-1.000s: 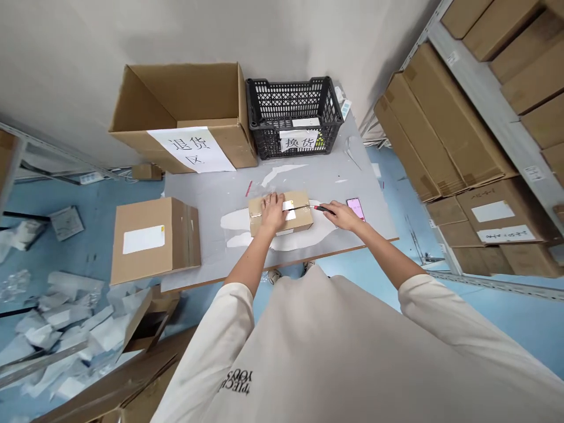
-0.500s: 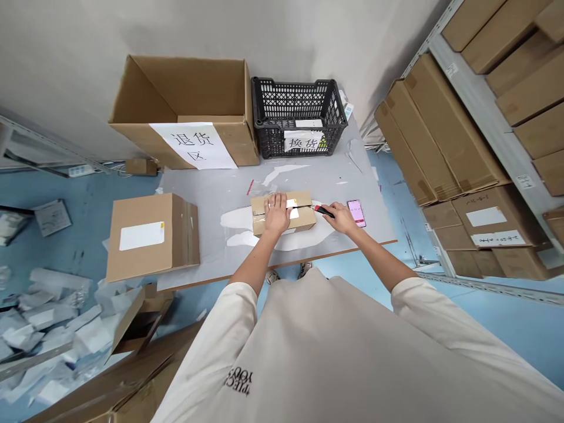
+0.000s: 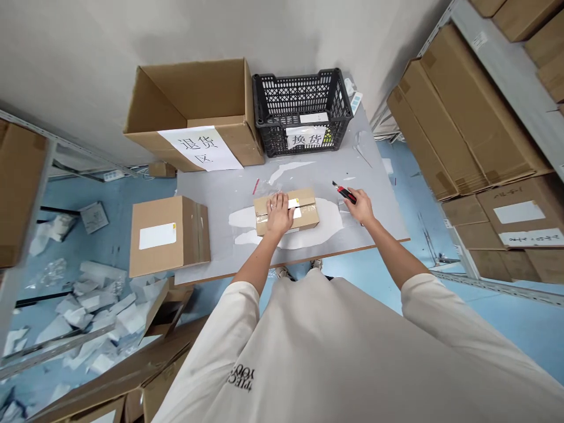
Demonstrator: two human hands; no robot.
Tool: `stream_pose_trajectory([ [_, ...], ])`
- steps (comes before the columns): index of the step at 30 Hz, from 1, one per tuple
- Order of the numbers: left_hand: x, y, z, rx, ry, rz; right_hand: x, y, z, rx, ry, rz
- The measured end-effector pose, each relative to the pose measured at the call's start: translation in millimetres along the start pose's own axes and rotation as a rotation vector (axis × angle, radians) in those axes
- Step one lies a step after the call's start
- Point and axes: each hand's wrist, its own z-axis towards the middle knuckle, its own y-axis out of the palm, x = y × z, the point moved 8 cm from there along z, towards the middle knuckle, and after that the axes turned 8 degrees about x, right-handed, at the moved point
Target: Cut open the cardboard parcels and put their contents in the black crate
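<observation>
A small taped cardboard box lies on the grey table, a white label on its top beside the slit along its seam. My left hand rests flat on the box's left part, fingers stretched out. To the right of the box, my right hand is closed around a red and black utility knife. The knife's blade points up and left, away from the box. What lies beneath my right hand is mostly hidden.
A large open carton with a paper sign and a black plastic crate stand at the table's back. A bigger closed box sits at the left edge. Shelves with cartons rise on the right; packing scraps litter the floor.
My right hand has drawn the knife off the box to the right, turning its blade upward. The phone seen beside that hand is now covered. My left hand stays on the box.
</observation>
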Motion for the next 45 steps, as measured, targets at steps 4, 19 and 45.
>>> stream_pose_trajectory([
  [4, -4.0, -0.2, -3.9, -0.038, 0.026, 0.0, -13.6, 19.0, 6.0, -0.107, -0.043, 0.092],
  [19, -34.7, -28.7, -89.8, -0.187, -0.226, 0.105, -147.4, 113.8, 46.8, -0.425, -0.272, 0.074],
  [45, 4.7, -16.3, -6.4, -0.039, -0.171, -0.014, -87.0, 63.2, -31.2, -0.358, 0.224, 0.368],
])
